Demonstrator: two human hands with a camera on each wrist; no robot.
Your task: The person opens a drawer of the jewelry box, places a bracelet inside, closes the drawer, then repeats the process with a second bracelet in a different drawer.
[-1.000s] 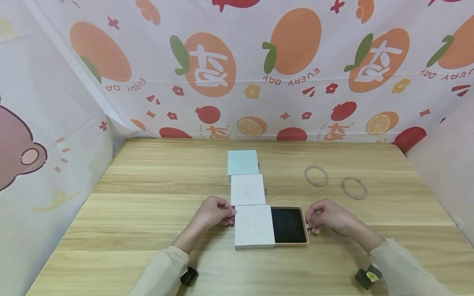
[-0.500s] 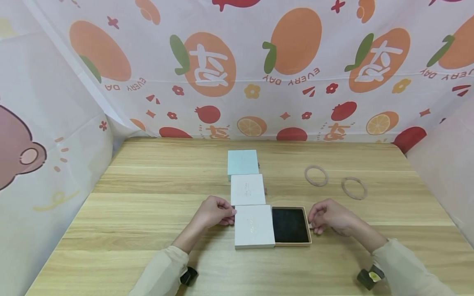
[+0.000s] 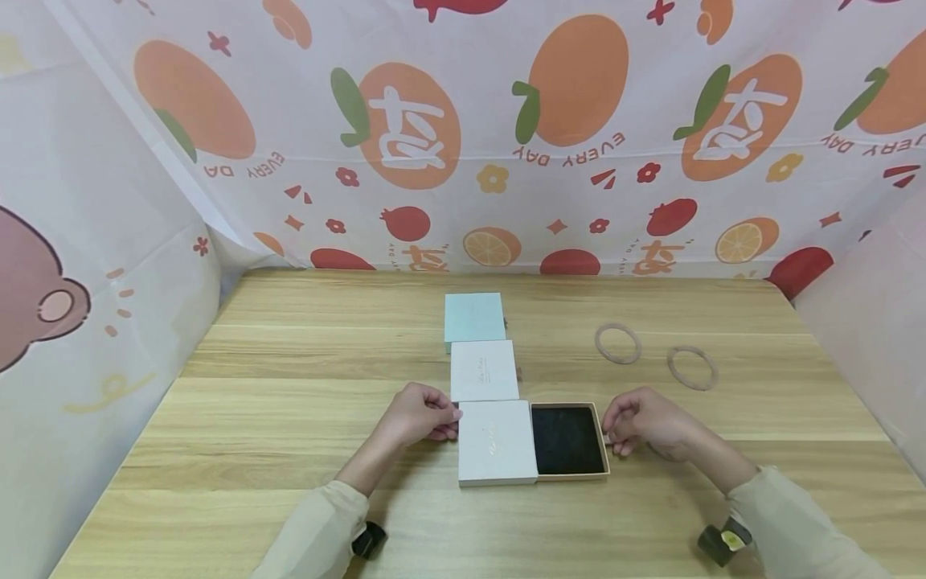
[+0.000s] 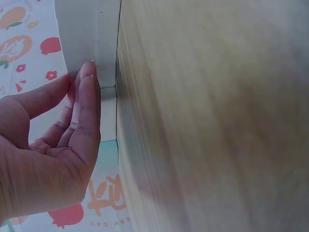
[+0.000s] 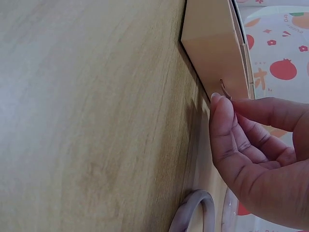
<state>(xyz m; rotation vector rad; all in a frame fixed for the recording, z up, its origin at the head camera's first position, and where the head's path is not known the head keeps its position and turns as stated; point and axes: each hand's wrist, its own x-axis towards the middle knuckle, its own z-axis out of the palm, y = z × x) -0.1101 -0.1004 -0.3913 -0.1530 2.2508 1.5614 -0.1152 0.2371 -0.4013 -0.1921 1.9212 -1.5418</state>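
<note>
In the head view, a white drawer-style gift box [image 3: 497, 444] lies nearest, its tray [image 3: 571, 478] drawn out to the right. Black lining [image 3: 567, 440] fills the tray. My left hand [image 3: 422, 414] holds the sleeve's left end; the left wrist view has the thumb [image 4: 50, 94] at the edge and fingers [image 4: 87, 104] against the end wall. My right hand [image 3: 645, 422] pinches the small ribbon pull [image 5: 225, 90] on the tray's outer end, between thumb and forefinger. The ribbon's tip is hidden in the pinch.
Behind the opened box sit another white box [image 3: 483, 371] and a light blue box [image 3: 474, 318], in a line. Two pale bangles, a left one [image 3: 618, 344] and a right one [image 3: 692, 368], lie on the wooden table [image 3: 289, 418] beyond my right hand. Printed cloth [image 3: 492, 145] hangs at the back.
Over the second, my right hand has moved slightly right with the ribbon pull, bringing the tray a little further out. The left hand and the sleeve have stayed in place.
</note>
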